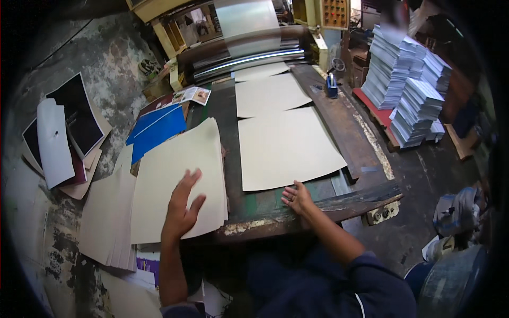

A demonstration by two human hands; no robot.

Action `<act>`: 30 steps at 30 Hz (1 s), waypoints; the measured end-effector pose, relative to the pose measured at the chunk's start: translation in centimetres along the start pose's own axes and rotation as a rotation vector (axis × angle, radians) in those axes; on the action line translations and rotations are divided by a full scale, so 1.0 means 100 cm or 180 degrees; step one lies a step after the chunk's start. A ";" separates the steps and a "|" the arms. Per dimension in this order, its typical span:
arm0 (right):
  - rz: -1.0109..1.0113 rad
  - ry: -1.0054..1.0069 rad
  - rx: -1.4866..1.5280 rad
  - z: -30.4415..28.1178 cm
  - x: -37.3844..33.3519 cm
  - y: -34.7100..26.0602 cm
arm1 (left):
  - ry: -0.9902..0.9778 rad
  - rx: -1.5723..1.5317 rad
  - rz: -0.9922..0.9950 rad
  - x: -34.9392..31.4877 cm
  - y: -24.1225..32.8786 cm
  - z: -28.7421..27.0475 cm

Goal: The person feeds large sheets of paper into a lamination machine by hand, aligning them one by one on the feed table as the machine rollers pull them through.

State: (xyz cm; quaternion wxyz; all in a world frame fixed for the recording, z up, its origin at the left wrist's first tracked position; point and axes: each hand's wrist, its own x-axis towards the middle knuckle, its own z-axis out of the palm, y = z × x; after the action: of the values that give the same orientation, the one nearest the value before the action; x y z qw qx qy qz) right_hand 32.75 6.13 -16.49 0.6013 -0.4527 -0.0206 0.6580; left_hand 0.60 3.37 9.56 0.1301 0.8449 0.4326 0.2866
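Cream paper stack (159, 175) is lying below your left hand (181, 209), which is grasping nothing, fingers spread. Your right hand (298, 199) is extending loose, unclenched fingers at the near edge of the closest cream sheet (289, 151); contact is not showing clearly. Beyond it, 2 more sheets (269, 96) are lying in line toward the shiny roller (265, 60). White paper stacks (389, 69) are standing farther right.

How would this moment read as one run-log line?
left hand: open, over pale sheet stack | right hand: by edge of nearest sheet, contact unclear | table: three sheets lined toward rollers
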 end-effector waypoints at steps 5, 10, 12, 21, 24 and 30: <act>-0.1761 -0.1853 -0.1988 0.088 -0.177 -0.070 | -0.0718 0.0734 -0.0891 -0.047 -0.071 0.071; -0.5623 -0.4331 -0.2583 0.125 -0.310 -0.140 | -0.0902 0.0386 -0.0283 -0.069 -0.046 0.066; -0.5641 -0.4285 -0.2702 0.131 -0.324 -0.139 | -0.0683 -0.0039 -0.0341 -0.075 -0.055 0.063; -0.6633 -0.3016 -0.2374 0.148 -0.329 -0.132 | 0.1271 -0.1417 -0.2569 -0.076 -0.043 0.067; -0.5870 -0.3334 -0.2960 0.141 -0.328 -0.130 | 0.3043 -0.2896 -0.2295 -0.071 -0.042 0.060; -0.1393 -0.2835 -0.4590 0.108 -0.230 -0.106 | 0.2223 -0.0889 -0.1703 -0.074 -0.001 0.086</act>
State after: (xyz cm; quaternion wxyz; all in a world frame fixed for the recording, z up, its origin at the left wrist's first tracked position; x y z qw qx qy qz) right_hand 31.15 -3.94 9.07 0.2172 -0.4094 -0.7512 0.4701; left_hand 2.31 -2.30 -0.13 0.1586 0.5307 0.6106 0.5660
